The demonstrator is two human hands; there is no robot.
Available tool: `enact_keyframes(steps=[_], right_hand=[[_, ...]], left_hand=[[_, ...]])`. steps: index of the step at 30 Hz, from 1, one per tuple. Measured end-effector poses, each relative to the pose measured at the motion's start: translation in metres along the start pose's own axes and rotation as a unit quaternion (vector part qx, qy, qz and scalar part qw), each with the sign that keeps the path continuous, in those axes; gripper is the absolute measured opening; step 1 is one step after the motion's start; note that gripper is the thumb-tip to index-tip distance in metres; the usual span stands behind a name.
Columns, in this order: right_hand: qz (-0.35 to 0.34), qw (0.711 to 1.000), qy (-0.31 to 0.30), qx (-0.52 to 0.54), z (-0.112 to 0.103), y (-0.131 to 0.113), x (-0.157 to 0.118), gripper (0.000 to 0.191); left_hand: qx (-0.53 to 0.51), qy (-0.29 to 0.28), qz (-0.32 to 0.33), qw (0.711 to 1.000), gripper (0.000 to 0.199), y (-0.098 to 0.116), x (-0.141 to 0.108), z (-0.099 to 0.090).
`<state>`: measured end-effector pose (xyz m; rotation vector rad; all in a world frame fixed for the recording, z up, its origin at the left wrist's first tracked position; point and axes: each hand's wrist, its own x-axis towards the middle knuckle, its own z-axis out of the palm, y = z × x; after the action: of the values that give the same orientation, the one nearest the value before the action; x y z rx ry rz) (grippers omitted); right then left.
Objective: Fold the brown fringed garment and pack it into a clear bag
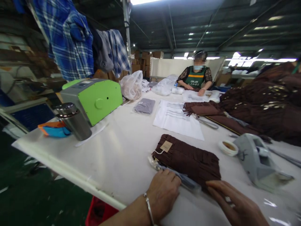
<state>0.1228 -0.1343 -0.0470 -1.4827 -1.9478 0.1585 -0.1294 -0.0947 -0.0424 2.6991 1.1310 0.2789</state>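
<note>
A folded dark brown garment [188, 157] lies on the white table, with a tan tag [166, 146] on a white string at its left end. Along its near edge runs a bunched strip of clear plastic [188, 182]. My left hand [164, 190], with a bracelet at the wrist, has its fingers curled around this plastic. At the garment's near right corner is my right hand [231, 199], its thumb and fingers pinched on the brown fabric edge.
Right of the garment stand a tape dispenser [256, 160] and a small white bowl [228, 147]. A green machine [101, 99] and a steel flask [78, 122] are at left. Across the table, a person [196, 78] handles items near brown garments [270, 103] and a grey packet [144, 106].
</note>
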Motion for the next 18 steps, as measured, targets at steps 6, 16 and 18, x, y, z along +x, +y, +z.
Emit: enact_keyframes(steps=[6, 16, 18], right_hand=[[0.126, 0.989, 0.071, 0.025, -0.001, 0.043, -0.008, 0.034], [0.295, 0.940, 0.092, 0.141, 0.036, 0.072, 0.054, 0.071], [0.289, 0.943, 0.079, 0.145, 0.038, 0.065, 0.058, 0.069]], left_hand=[[-0.024, 0.048, 0.046, 0.998, 0.018, -0.015, 0.009, -0.019], [-0.232, 0.187, -0.150, 0.943, 0.050, -0.089, 0.063, -0.007], [-0.248, 0.169, -0.163, 0.940, 0.053, -0.089, 0.058, 0.003]])
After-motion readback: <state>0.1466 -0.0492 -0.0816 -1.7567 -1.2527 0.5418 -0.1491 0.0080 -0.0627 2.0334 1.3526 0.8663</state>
